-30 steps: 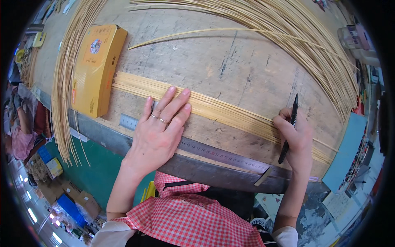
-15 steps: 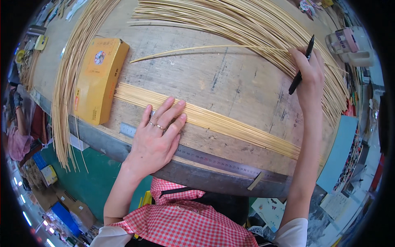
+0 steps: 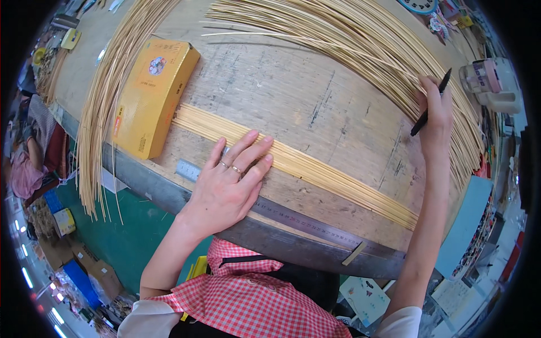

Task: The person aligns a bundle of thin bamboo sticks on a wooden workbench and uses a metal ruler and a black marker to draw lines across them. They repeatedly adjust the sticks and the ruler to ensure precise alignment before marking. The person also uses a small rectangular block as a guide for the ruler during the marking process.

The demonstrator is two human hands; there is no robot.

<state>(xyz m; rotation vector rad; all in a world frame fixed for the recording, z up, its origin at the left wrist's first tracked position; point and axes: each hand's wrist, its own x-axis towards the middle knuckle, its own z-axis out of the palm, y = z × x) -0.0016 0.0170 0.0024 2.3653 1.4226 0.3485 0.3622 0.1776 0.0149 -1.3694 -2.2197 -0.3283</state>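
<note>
My left hand (image 3: pixel 228 183) lies flat, fingers slightly apart, on a narrow row of pale bamboo strips (image 3: pixel 338 184) laid side by side across the table. A metal ruler (image 3: pixel 304 225) runs along the near side, partly under that hand. The far-left ends of the row meet a yellow box (image 3: pixel 147 101). My right hand (image 3: pixel 437 115) is closed around a black marker pen (image 3: pixel 421 121), and its fingertips reach over a large loose bundle of strips (image 3: pixel 349 50). A single strip (image 3: pixel 315 45) runs along that bundle toward the fingertips; whether they grip it I cannot tell.
Another bundle of long strips (image 3: pixel 107 96) hangs over the table's front edge at left. A plastic jar (image 3: pixel 479 76) stands at the far right, near a blue-green board (image 3: pixel 466 222). A short strip piece (image 3: pixel 354 253) sits across the ruler at the front edge.
The long strip my right hand held out over the table is now back along the large bundle. My right hand has lowered onto the bundle, pen still in it. My left hand stays on the row.
</note>
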